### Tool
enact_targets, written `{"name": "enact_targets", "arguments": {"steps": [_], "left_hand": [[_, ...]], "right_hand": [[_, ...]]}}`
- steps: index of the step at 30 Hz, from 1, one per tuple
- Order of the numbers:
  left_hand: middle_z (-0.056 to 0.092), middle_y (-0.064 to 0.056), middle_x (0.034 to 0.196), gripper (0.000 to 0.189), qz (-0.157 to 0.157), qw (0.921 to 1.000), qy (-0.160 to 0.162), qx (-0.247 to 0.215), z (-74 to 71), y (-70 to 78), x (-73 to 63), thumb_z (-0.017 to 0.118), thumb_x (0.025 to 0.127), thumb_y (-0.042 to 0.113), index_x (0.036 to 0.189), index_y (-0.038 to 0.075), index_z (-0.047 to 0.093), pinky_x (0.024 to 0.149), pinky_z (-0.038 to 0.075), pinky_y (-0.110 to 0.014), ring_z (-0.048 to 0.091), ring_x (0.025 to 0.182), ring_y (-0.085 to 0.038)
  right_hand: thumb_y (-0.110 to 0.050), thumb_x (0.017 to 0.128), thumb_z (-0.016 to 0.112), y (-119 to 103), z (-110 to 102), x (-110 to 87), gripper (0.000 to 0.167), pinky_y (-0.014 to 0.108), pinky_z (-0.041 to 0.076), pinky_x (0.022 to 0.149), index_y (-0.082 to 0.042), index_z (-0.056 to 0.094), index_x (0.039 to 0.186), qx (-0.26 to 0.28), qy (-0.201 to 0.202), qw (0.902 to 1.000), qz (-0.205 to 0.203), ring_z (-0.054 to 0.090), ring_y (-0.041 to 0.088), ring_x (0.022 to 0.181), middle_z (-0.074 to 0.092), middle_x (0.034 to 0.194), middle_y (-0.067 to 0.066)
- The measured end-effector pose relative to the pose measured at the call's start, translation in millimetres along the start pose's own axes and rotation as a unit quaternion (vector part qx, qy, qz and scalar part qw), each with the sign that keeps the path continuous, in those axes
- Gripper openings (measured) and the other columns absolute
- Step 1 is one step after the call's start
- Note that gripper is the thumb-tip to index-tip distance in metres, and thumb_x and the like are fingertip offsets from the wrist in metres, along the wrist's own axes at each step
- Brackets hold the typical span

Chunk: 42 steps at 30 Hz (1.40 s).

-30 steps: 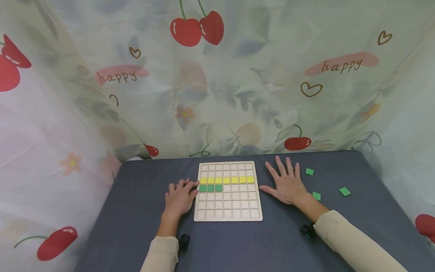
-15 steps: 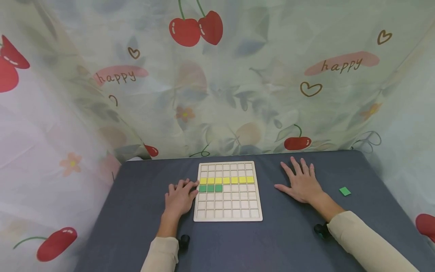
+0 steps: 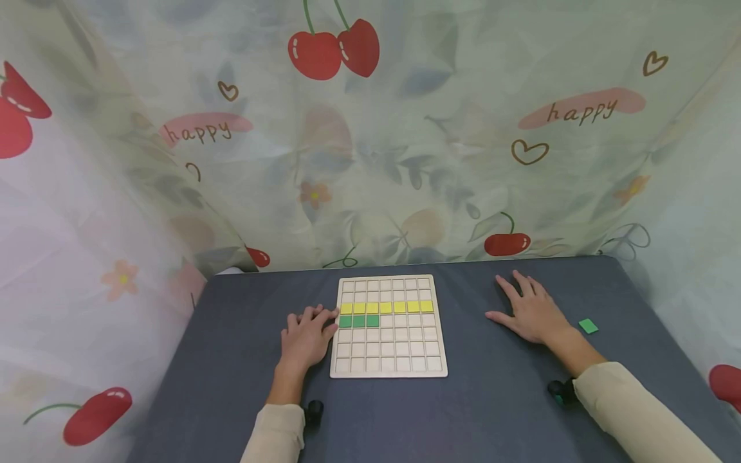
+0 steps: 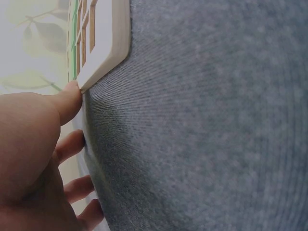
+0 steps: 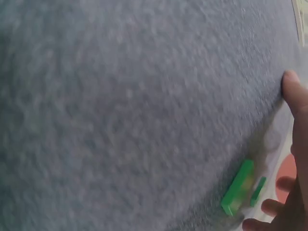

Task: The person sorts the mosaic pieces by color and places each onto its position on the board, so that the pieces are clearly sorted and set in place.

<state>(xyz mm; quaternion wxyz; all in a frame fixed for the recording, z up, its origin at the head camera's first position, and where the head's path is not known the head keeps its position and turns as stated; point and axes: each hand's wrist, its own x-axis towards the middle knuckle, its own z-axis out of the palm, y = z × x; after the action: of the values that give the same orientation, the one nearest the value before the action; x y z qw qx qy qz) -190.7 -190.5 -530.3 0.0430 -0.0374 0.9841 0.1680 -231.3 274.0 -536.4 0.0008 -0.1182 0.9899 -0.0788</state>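
A pale square board (image 3: 403, 349) divided into small cells lies in the middle of the table in the head view. One row is filled with yellow tiles (image 3: 386, 307); below it, three green tiles (image 3: 359, 321) occupy the left cells. My left hand (image 3: 305, 337) rests beside the board, its thumb (image 4: 70, 102) touching the left edge. To the right of the board, my right hand (image 3: 534, 314) is spread low over the table. Under its palm the right wrist view shows a green tile (image 5: 237, 187) and a second green tile (image 5: 258, 191), both hidden from the head view.
A loose green tile (image 3: 588, 326) lies on the dark cloth-covered table (image 3: 370, 418), right of the right hand. Behind the table hangs a printed curtain (image 3: 405, 161) with cherries. A black wrist camera (image 3: 314, 413) sits at the left cuff.
My right hand has slid right, away from the board, covering two of the loose green tiles that showed earlier. The left hand and the board have stayed put.
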Motion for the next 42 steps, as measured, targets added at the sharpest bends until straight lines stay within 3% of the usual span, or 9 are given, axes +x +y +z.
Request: {"name": "enact_targets", "arguments": {"steps": [7,19,27,35,42], "left_hand": [[0.047,-0.008,0.154,0.041,-0.001,1.0,-0.002,-0.003,0.2,1.1,0.1,0.057,0.103,0.045,0.143,0.036,0.058,0.103,0.036,-0.066,0.038,0.134,-0.044],[0.045,-0.008,0.156,0.043,-0.004,0.9999,-0.013,-0.007,-1.8,-2.6,-0.8,0.055,0.104,0.046,0.145,0.035,0.056,0.104,0.035,-0.067,0.036,0.135,-0.045],[0.045,-0.01,0.155,0.042,-0.005,0.9999,-0.01,-0.007,-4.4,-1.8,0.3,0.055,0.104,0.047,0.144,0.035,0.057,0.103,0.036,-0.067,0.037,0.134,-0.044],[0.047,-0.01,0.153,0.041,-0.003,1.0,-0.008,-0.005,-1.5,-0.4,0.5,0.056,0.103,0.047,0.143,0.035,0.058,0.102,0.037,-0.065,0.038,0.132,-0.043],[0.046,-0.009,0.154,0.042,-0.004,0.9999,-0.009,-0.007,0.1,0.0,0.6,0.056,0.103,0.047,0.143,0.036,0.058,0.103,0.037,-0.066,0.038,0.133,-0.043]], "right_hand": [[-0.063,0.095,0.061,13.7,-13.3,1.4,0.091,0.073,0.04,0.1,-0.007,0.03,0.159,0.036,-0.036,0.9986,0.013,0.036,0.062,0.134,0.031,0.155,0.037],[-0.033,0.096,0.072,35.0,-30.7,11.5,0.075,0.066,0.042,0.103,0.0,0.039,0.155,0.088,-0.082,0.9927,-0.012,0.05,0.051,0.128,0.05,0.14,0.032],[-0.018,0.097,0.07,40.9,-34.2,15.0,0.056,0.063,0.043,0.103,0.004,0.051,0.145,0.093,-0.064,0.9934,-0.021,0.054,0.046,0.122,0.053,0.134,0.029],[-0.014,0.099,0.066,46.8,-27.6,10.5,0.044,0.063,0.045,0.1,0.011,0.057,0.134,0.101,-0.043,0.9939,-0.015,0.052,0.048,0.118,0.046,0.131,0.034],[-0.014,0.099,0.065,46.0,-20.2,7.5,0.033,0.061,0.046,0.097,0.009,0.063,0.123,0.098,-0.017,0.995,-0.01,0.055,0.046,0.112,0.052,0.124,0.031]]}}
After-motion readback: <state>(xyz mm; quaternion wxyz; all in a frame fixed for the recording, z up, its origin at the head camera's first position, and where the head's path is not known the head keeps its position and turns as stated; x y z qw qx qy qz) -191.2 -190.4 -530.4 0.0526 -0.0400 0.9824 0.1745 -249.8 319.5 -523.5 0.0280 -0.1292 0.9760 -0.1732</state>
